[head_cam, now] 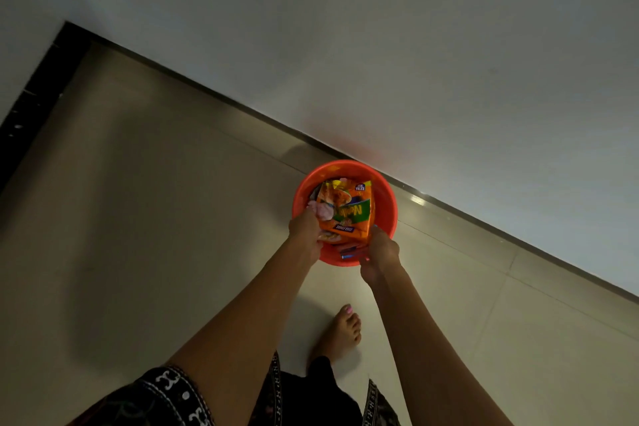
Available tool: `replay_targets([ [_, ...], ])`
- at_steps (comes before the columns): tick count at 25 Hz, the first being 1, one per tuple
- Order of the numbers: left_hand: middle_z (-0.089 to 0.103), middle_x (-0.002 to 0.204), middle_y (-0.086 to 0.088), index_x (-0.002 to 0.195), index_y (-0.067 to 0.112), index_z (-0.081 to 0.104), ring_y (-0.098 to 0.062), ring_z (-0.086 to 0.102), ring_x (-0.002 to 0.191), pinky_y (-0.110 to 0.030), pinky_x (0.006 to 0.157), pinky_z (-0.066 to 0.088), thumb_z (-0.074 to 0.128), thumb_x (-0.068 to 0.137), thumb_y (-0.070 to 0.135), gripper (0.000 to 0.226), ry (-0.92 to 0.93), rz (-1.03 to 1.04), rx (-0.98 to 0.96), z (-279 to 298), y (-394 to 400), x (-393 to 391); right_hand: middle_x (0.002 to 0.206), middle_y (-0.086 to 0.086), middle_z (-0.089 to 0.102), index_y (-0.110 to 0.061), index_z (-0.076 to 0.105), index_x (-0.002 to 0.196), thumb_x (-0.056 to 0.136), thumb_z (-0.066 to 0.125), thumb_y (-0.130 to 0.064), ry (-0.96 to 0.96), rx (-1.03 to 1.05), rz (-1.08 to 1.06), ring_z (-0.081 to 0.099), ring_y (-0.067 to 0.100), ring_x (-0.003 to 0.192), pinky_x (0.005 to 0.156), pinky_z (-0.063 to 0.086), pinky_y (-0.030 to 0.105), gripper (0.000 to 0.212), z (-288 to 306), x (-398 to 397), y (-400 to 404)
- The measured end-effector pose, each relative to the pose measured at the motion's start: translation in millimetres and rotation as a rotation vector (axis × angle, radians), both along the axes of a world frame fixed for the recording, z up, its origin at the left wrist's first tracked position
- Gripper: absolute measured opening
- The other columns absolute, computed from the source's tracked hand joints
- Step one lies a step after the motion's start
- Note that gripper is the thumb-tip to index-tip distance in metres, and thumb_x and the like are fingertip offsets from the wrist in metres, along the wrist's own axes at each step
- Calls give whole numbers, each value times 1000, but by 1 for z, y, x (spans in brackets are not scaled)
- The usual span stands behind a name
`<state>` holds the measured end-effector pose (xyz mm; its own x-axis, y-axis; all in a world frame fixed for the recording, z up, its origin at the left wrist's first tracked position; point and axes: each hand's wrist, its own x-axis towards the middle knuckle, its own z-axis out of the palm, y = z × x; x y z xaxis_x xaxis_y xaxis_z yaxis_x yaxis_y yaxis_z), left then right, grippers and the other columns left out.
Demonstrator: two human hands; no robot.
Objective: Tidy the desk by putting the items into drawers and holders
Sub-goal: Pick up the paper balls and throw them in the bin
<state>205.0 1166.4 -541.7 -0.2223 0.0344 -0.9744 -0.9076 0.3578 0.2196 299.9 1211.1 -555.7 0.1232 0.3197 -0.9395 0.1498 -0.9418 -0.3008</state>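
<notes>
Both hands (306,232) hold orange packet (345,211), "EXTRA" legible, over red bin (387,197).

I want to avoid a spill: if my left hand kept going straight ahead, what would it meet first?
Probably the pink crumpled thing just ahead of the left hand, then the orange packet inside the bucket; depth is unclear.

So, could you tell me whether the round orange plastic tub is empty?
No, the round orange plastic tub holds an orange noodle packet.

I see the tub (383,204) on the floor (138,218), just before the wall (415,45). The packet (349,211) lies in it. My foot (340,332) stands behind the tub, nearer to me.
</notes>
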Motion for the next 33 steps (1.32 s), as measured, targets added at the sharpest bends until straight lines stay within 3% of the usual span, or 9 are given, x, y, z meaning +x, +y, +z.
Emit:
replay_targets([
  [3,51,133,-26,128,-4,49,-34,50,123,-41,100,44,36,97,12,37,55,29,-59,18,-4,-6,64,6,53,-12,53,78,97,43,-15,-45,45,3,48,15,50,46,37,25,22,22,-6,-2],
  [7,49,133,-30,128,-11,46,-39,62,101,-34,84,54,31,96,4,39,105,108,-11,74,-15,-20,62,5,46,-8,53,88,97,44,-17,-59,88,-27,44,8,27,31,33,16,15,74,-21,-8],
  [9,62,106,-28,104,-6,57,-35,63,86,-34,75,53,32,96,7,29,133,144,26,105,-24,-27,69,6,52,-8,53,101,97,47,-17,-2,110,-48,55,14,47,44,43,25,12,111,-29,-14],
  [12,44,70,-7,74,10,46,-16,39,55,-24,51,34,34,97,12,25,152,198,45,147,-38,-36,119,16,62,-4,53,124,96,50,-15,74,142,-66,61,28,105,82,51,35,30,163,-39,-24],
  [14,52,84,-10,98,6,52,-18,48,64,-23,54,40,35,98,14,19,152,242,142,189,-53,-44,122,14,58,-3,51,128,97,47,-15,150,165,-25,57,26,106,76,49,33,33,207,-50,-34],
  [17,49,133,-20,133,-1,42,-32,51,119,-34,96,42,36,99,15,39,170,357,289,244,-82,-57,115,11,58,0,51,126,98,44,-16,256,227,44,56,24,103,73,48,33,33,264,-69,-47],
  [21,51,130,-19,131,-1,44,-30,50,114,-33,94,42,32,99,18,39,276,486,471,325,-135,-84,124,17,57,1,48,130,100,39,-14,450,365,170,55,32,115,103,40,43,35,339,-107,-72],
  [26,64,104,-14,114,2,55,-27,60,98,-36,91,44,36,98,16,28,449,549,637,423,-214,-103,92,8,63,-11,60,92,98,45,-18,647,472,338,60,18,79,69,48,29,17,426,-158,-119],
  [33,65,105,-18,100,3,59,-28,63,93,-36,88,48,39,97,15,24,622,654,729,504,-297,-152,86,4,64,-14,61,88,96,49,-15,817,606,519,59,15,74,65,47,26,14,502,-229,-191],
])
